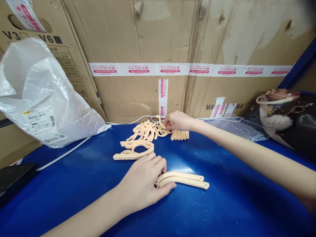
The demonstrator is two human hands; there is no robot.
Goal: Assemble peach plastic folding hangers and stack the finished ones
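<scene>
From here I see a glossy blue table (202,210) backed by tall cardboard (138,36). The left hand (143,181) grips two curved cream strips (187,181) by one end, their free ends pointing right. The right hand (179,120) is at a pile (148,130) of similar pieces farther back; I can't tell whether it pinches one. The box (66,59) at left reads "V3" and "V6".

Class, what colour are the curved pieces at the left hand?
The curved pieces are pale peach, seen best in the head view.
</scene>
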